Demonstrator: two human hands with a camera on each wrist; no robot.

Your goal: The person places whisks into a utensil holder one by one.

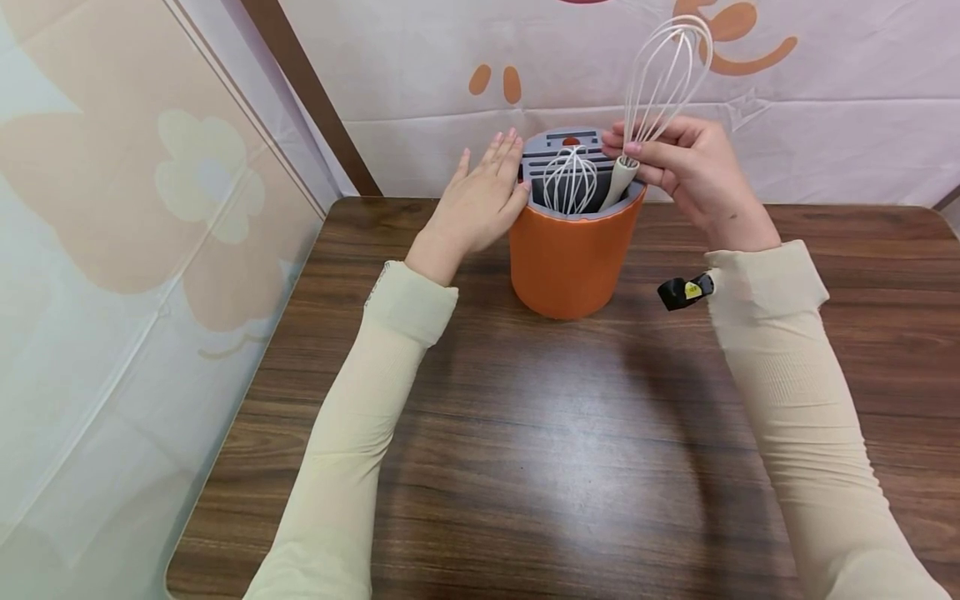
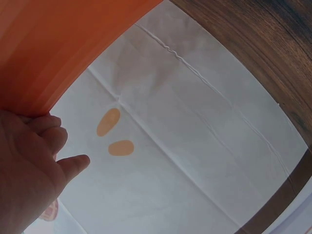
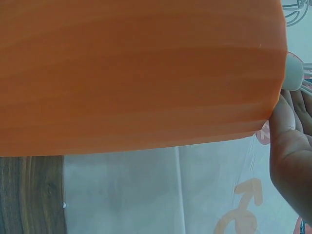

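Observation:
A round orange utensil holder (image 1: 573, 267) with a grey slotted top stands near the back of the table. My left hand (image 1: 480, 200) rests on its left rim with fingers extended; the left wrist view has that hand (image 2: 34, 170) against the orange wall. At the holder's right side, my right hand (image 1: 705, 175) pinches a large whisk between thumb and fingers where the wires meet its pale handle (image 1: 621, 179). The handle's lower end is inside the holder, wires upward. A smaller whisk (image 1: 572, 179) stands in the front opening. In the right wrist view, the holder (image 3: 146, 73) hides much.
The dark wood-grain table (image 1: 525, 467) ends just behind the holder, where a printed cloth (image 1: 420, 150) hangs. Another patterned cloth (image 1: 112, 250) covers the left side. A black strap (image 1: 678, 293) with a yellow label sticks out from the right cuff.

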